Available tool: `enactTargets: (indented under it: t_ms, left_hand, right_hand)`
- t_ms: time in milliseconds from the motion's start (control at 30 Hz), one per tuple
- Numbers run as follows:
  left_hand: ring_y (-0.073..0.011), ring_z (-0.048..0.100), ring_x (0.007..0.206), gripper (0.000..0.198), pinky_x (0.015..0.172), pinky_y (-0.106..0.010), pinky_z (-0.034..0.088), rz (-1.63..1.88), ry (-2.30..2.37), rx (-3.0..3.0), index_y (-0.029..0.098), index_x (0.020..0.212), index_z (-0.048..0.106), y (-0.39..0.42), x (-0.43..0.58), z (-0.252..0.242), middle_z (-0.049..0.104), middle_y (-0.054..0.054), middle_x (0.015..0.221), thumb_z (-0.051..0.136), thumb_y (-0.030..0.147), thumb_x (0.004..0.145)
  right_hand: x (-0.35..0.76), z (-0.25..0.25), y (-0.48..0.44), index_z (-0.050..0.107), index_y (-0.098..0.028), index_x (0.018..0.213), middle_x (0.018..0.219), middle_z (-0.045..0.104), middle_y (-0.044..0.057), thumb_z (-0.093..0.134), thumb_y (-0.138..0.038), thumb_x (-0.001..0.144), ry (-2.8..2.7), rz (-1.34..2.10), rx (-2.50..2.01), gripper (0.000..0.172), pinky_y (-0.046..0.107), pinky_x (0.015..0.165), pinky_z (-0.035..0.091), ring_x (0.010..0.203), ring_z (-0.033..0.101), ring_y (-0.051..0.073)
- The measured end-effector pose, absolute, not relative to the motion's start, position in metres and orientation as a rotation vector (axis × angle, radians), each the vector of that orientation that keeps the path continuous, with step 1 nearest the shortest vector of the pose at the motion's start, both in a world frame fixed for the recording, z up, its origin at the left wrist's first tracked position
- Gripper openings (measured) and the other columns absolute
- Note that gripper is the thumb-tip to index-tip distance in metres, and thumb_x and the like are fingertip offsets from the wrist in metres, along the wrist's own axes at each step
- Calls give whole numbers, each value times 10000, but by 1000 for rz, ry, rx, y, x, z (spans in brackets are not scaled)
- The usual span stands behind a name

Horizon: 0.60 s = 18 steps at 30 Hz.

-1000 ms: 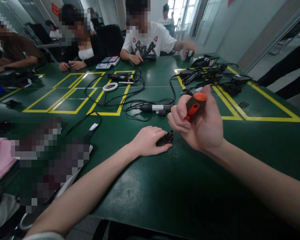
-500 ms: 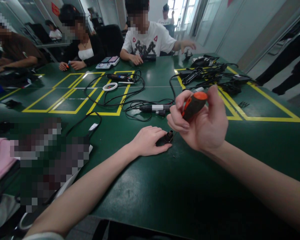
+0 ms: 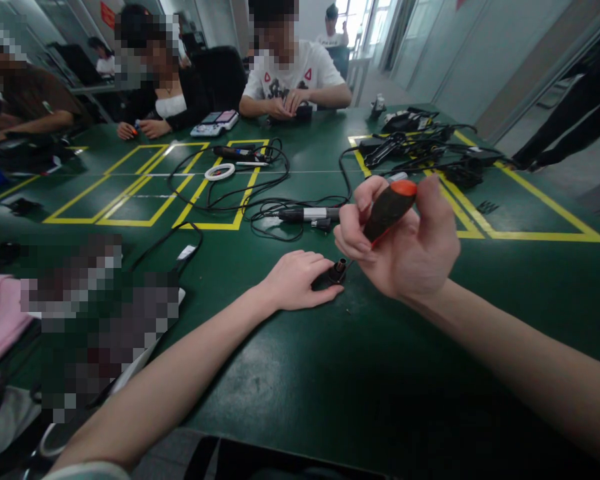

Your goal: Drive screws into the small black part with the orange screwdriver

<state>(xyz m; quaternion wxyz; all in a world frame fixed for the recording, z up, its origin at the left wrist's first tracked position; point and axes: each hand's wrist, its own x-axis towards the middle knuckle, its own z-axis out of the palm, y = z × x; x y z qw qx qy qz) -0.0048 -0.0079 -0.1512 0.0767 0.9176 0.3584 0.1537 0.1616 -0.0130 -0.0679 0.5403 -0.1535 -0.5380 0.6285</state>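
Note:
My right hand (image 3: 400, 240) is wrapped round the black and orange handle of a screwdriver (image 3: 389, 212), its orange end tilted up. The thin shaft slopes down and left toward a small dark part with a short upright tube (image 3: 338, 269). My left hand (image 3: 303, 281) lies low on the green table, thumb and fingers gripping that dark part from the left. Whether the screwdriver's tip touches the part is hard to make out. A tiny screw-like piece (image 3: 349, 311) lies on the table just in front of it.
Beyond my hands lies a corded pen-like tool (image 3: 310, 215) among black cables, with a white tape roll (image 3: 219, 172) farther back. A heap of black devices and cables (image 3: 420, 143) sits at the right rear. Co-workers (image 3: 293, 80) sit across the green table (image 3: 300, 373).
The screwdriver handle has turned slightly in my right hand, which stays nearly in place. My left hand has held still. The co-worker opposite has drawn an outstretched arm back in.

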Motion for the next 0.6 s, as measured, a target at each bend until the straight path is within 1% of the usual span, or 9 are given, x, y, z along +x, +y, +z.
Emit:
enactTargets:
  t_ms: [67, 200, 333, 433, 500, 600]
  left_hand:
    - [-200, 675, 775, 347, 716, -311, 458, 457, 1072, 2753, 164, 935, 683, -8, -5, -152, 702, -42, 803, 607, 496, 997]
    - [-201, 677, 778, 352, 714, -312, 458, 446, 1070, 2757, 160, 961, 688, -7, -5, -152, 710, -46, 815, 607, 501, 995]
    - [-201, 679, 781, 359, 720, -313, 463, 447, 1065, 2762, 158, 995, 692, -7, -4, -152, 718, -47, 829, 605, 507, 996]
    - [-197, 677, 772, 347, 711, -311, 458, 445, 1069, 2759, 162, 967, 688, -8, -4, -151, 711, -43, 812, 609, 498, 996]
    - [-195, 677, 770, 338, 713, -309, 459, 442, 1071, 2752, 171, 937, 678, -8, -4, -150, 704, -36, 797, 608, 497, 997]
    - [-198, 678, 770, 344, 723, -313, 467, 447, 1072, 2749, 177, 908, 667, -9, -4, -149, 695, -33, 780, 613, 505, 993]
  right_hand:
    - [161, -68, -13, 559, -260, 785, 561, 456, -56, 561, -707, 965, -1273, 1507, -360, 482, 269, 425, 245, 418, 313, 99]
    - [162, -69, -11, 524, -241, 684, 534, 394, -49, 517, -753, 967, -1293, 1554, -373, 585, 262, 405, 242, 419, 318, 99]
    - [164, -70, -10, 548, -248, 743, 543, 382, -59, 508, -840, 910, -1252, 1591, -337, 617, 260, 405, 243, 428, 326, 105]
    - [165, -70, -11, 544, -254, 772, 553, 389, -71, 561, -873, 851, -1242, 1600, -306, 625, 255, 402, 217, 424, 293, 95]
    - [163, -70, -11, 529, -252, 753, 551, 380, -76, 616, -859, 830, -1237, 1579, -317, 618, 252, 396, 198, 424, 268, 88]
    - [160, -70, -10, 485, -237, 673, 539, 348, -77, 656, -807, 850, -1225, 1563, -336, 620, 244, 390, 176, 421, 233, 74]
